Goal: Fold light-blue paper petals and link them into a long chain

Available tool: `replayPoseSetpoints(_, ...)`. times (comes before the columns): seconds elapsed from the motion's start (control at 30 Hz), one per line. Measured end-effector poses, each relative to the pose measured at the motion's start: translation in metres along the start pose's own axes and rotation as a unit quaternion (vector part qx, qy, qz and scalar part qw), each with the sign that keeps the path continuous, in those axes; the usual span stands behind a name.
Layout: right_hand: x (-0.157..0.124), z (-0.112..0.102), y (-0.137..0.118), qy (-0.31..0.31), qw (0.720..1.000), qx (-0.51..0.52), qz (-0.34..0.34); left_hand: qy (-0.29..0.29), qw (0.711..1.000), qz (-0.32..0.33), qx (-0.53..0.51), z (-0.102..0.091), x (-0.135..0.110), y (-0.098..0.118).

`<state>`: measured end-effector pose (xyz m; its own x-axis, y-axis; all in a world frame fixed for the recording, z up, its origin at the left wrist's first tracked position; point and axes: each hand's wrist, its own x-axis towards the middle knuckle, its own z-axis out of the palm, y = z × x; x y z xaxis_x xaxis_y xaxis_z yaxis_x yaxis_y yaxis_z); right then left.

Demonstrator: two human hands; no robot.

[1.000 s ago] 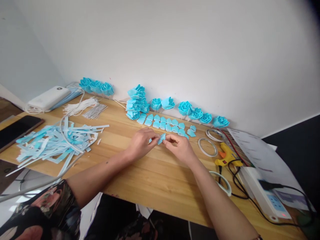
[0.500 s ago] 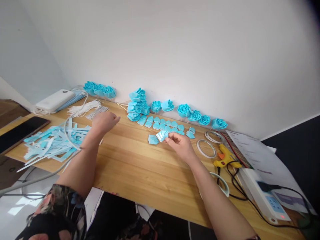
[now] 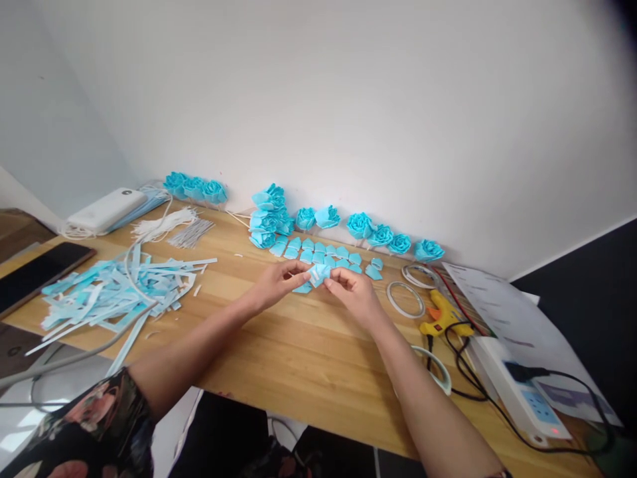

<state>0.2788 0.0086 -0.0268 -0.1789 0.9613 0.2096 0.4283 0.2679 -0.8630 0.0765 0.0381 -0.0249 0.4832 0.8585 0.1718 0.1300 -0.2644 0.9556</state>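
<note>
Between my two hands, above the wooden table, is a small blue petal piece with pale strips across it. My left hand pinches its left edge, thumb against fingers. On the opposite edge, my right hand grips the same piece. Another blue piece lies on the table just behind my left fingertips, partly hidden. Beyond the hands, rows of cut blue petals are laid out, with two more petals to their right.
Blue fabric flowers line the wall. At left lie a heap of blue-white strips, a phone and a white power bank. At right are tape rolls, a yellow glue gun and a power strip with trailing cables.
My left hand has come from beside the strip heap rightward to the petal piece and taken hold of its left edge. My right hand still holds it. The view has shifted slightly.
</note>
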Motion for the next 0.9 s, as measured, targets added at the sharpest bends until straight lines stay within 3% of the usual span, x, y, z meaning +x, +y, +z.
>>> replayPoseSetpoints(0.17,0.0,0.003,-0.002,-0.015,1.0,0.01,0.0,0.008,0.99,-0.076,-0.12,-0.001,0.0,-0.003)
replayPoseSetpoints(0.33,0.0,0.005,-0.002,-0.079,0.996,-0.02,0.025,0.007,0.979,-0.089,-0.184,-0.003,-0.001,-0.004)
replayPoseSetpoints(0.4,0.0,0.004,-0.002,-0.087,0.996,-0.014,0.031,0.001,0.981,-0.091,-0.171,-0.004,-0.002,-0.003)
replayPoseSetpoints(0.57,0.002,-0.001,-0.004,-0.041,0.998,0.029,0.024,-0.033,0.993,-0.074,-0.081,-0.004,-0.003,-0.003)
replayPoseSetpoints(0.7,0.001,0.0,-0.005,-0.069,0.997,0.015,0.021,-0.051,0.997,-0.052,-0.04,-0.002,-0.003,-0.008)
replayPoseSetpoints(0.9,-0.001,0.005,-0.005,-0.094,0.995,0.007,0.044,-0.026,0.999,-0.025,-0.023,0.001,-0.001,-0.012)
